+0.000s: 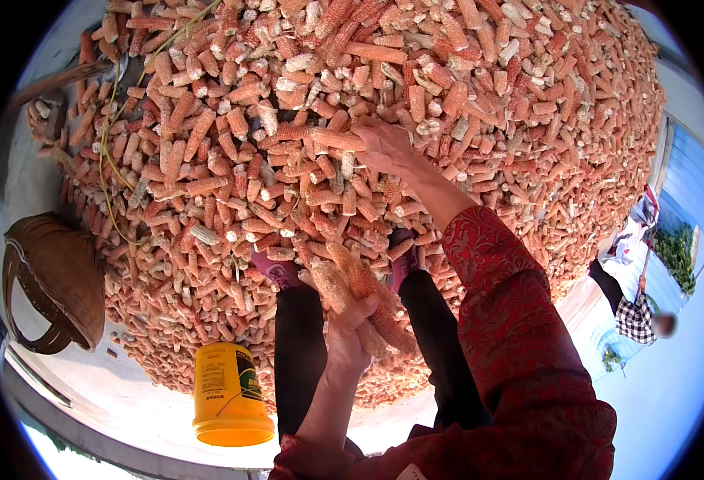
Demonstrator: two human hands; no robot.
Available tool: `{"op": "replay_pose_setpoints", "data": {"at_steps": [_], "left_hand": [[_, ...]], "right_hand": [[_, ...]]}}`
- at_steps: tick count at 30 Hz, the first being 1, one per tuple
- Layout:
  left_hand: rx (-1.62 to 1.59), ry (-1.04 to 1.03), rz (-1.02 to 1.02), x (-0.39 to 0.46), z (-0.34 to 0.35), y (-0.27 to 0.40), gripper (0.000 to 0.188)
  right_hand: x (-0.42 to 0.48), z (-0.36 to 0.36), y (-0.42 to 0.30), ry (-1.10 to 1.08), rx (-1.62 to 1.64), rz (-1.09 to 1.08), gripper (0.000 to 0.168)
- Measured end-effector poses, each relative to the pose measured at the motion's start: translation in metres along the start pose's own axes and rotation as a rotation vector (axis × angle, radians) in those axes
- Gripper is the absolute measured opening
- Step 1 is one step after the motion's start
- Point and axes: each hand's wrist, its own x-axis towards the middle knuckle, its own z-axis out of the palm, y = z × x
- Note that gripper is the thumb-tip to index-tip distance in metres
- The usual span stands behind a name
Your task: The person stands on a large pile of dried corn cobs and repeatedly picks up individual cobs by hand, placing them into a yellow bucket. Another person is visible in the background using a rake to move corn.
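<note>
A large heap of shelled corncobs (568, 132), reddish and orange with pale ends, spreads in front of me and around my shoes. My left hand (352, 330) is closed around several long corncobs (361, 279), held as a bundle between my lower legs. Farther forward, my right hand (385, 144) is over the heap with its fingers on the end of one orange corncob (337, 139). That cob points to the left, across other cobs. The fingertips of the right hand are partly hidden.
A yellow plastic bucket (223, 390) bearing writing stands at the heap's near left edge. Beyond it is a brown bag with handles (66, 282). A yellow cord (104, 150) trails over the cobs. At far right, a person in a checked shirt (634, 318) grips a long pole.
</note>
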Motion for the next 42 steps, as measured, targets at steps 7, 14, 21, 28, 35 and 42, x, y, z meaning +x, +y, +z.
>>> {"op": "replay_pose_setpoints", "data": {"at_steps": [7, 14, 21, 28, 35, 42], "left_hand": [[0.018, 0.009, 0.007, -0.004, -0.002, 0.006, 0.033], [-0.008, 0.027, -0.032, -0.003, 0.006, 0.013, 0.031], [-0.068, -0.032, 0.012, -0.003, 0.003, 0.021, 0.042], [-0.102, 0.000, 0.013, -0.007, -0.006, 0.030, 0.035], [-0.194, 0.014, 0.127, -0.013, -0.002, 0.045, 0.034], [-0.182, -0.168, 0.238, -0.020, -0.046, 0.044, 0.046]], "right_hand": [[0.013, -0.065, -0.055, 0.115, 0.094, 0.054, 0.056], [0.127, -0.085, -0.014, 0.230, -0.571, 0.159, 0.044], [0.122, -0.061, -0.053, 0.138, -0.368, 0.036, 0.059], [0.089, -0.017, -0.071, -0.014, -0.119, 0.035, 0.055], [-0.024, 0.040, -0.103, -0.108, -0.287, -0.223, 0.061], [-0.135, -0.017, -0.147, -0.105, 1.310, 0.669, 0.033]]}}
